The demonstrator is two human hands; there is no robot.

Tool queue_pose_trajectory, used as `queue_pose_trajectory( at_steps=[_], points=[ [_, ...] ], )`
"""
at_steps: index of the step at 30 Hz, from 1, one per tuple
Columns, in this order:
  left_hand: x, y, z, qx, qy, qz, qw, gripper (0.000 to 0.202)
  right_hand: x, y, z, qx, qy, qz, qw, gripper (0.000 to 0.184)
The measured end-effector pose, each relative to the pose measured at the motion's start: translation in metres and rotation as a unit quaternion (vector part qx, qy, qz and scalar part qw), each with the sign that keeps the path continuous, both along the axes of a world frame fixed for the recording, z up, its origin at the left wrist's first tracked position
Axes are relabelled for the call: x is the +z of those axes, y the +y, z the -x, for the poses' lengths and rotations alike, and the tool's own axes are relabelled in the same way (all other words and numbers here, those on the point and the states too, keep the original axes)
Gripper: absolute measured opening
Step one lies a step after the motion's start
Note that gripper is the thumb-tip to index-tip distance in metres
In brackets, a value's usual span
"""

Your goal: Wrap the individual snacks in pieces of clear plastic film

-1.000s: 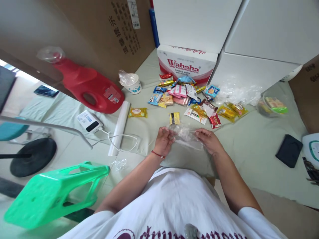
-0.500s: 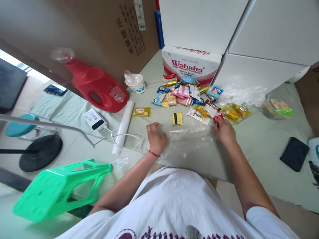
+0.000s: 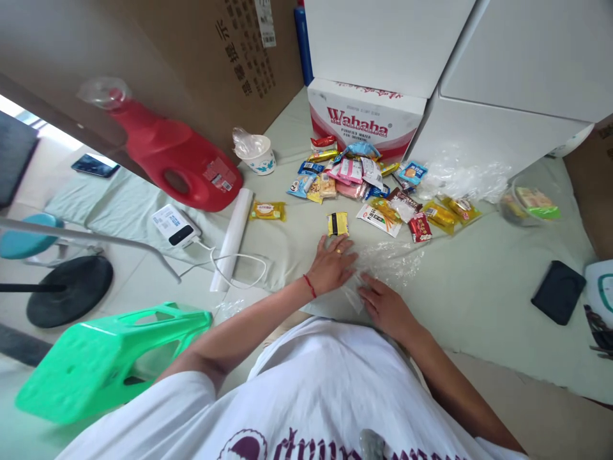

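A clear plastic bag [image 3: 390,259] lies crumpled on the cloth in front of me. My left hand [image 3: 334,265] rests on its left side, palm down, fingers apart, just below a small yellow packet [image 3: 338,223] with a dark band. Close by on the right, my right hand [image 3: 387,308] has its fingers closed on a fold of the same bag. Beyond the hands sits a pile of wrapped snacks [image 3: 352,171]. A red packet [image 3: 420,227] and a white snack packet [image 3: 380,217] lie on the near side of the pile.
Behind the snacks stands a Wahaha carton [image 3: 366,121]. To the left are a red detergent bottle [image 3: 177,163], a paper cup [image 3: 262,156], a white roll [image 3: 232,239] and a power bank [image 3: 175,225] with a cable. At right are a plastic tub [image 3: 529,203] and a black pouch [image 3: 558,292].
My right hand has let go of the red packet and come left to the bag. The left hand has moved right and spread out. The bag's right side is gathered inward.
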State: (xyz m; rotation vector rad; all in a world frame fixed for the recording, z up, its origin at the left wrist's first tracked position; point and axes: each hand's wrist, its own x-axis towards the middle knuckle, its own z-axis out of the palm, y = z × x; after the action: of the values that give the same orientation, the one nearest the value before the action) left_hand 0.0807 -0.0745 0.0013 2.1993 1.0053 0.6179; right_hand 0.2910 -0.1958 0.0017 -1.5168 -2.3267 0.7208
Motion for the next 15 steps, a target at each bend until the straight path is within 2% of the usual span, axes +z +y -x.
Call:
queue_pose_trajectory(
  at_steps=[1, 4, 9, 12, 14, 15],
  points=[
    [-0.003, 0.007, -0.001, 0.010, -0.016, 0.005, 1.000, 0.019, -0.001, -0.003, 0.001, 0.002, 0.000, 0.003, 1.000, 0.039],
    [-0.009, 0.035, -0.011, 0.055, -0.062, 0.020, 0.996, 0.016, -0.001, -0.011, 0.004, 0.016, -0.014, 0.013, 1.000, 0.041],
    [0.000, 0.083, -0.039, 0.184, -0.037, 0.023, 0.982, 0.004, 0.003, -0.016, 0.015, 0.057, -0.060, 0.035, 0.996, 0.043],
    [0.011, 0.099, -0.047, 0.275, -0.053, 0.073, 0.957, 0.048, 0.010, -0.008, 0.027, 0.047, -0.084, 0.056, 0.994, 0.050],
    [0.021, 0.097, -0.044, 0.321, -0.111, 0.135, 0.931, 0.071, 0.015, 0.000, 0.036, 0.026, -0.095, 0.073, 0.992, 0.055],
    [0.027, 0.091, -0.041, 0.331, -0.158, 0.161, 0.916, 0.075, 0.017, 0.004, 0.041, 0.014, -0.101, 0.081, 0.991, 0.057]
  ],
)
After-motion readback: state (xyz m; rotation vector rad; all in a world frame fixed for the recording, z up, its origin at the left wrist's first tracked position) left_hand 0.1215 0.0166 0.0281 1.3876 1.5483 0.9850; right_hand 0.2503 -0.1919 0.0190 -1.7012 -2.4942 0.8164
